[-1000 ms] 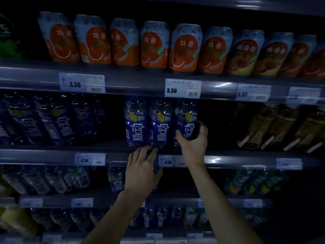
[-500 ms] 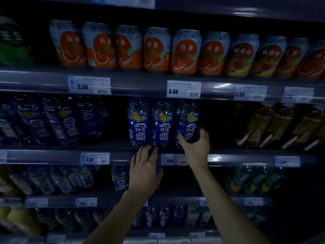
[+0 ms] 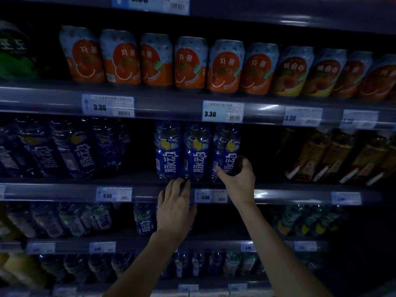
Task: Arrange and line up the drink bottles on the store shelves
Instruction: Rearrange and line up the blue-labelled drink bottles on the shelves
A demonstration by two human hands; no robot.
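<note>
Right then, three blue bottles stood side by side, touching, at the front of the middle shelf (image 3: 150,190): the left bottle (image 3: 167,150), the middle bottle (image 3: 197,152) and the right bottle (image 3: 225,152), labels facing you. Your right hand (image 3: 240,181) wrapped the lower part of the right bottle, thumb on its label and fingers curled round its far side, so that grip pinched the bottle. Your left hand (image 3: 174,207) lay flat over the shelf edge with its grip spread, fingertips (image 3: 179,182) at the bases of the left and middle bottles; whether they touched I could not tell. More blue bottles (image 3: 70,148) stood further left on the same shelf, past a gap. Orange cans (image 3: 190,63) lined the shelf above, and a price tag (image 3: 211,196) sat between your wrists.
</note>
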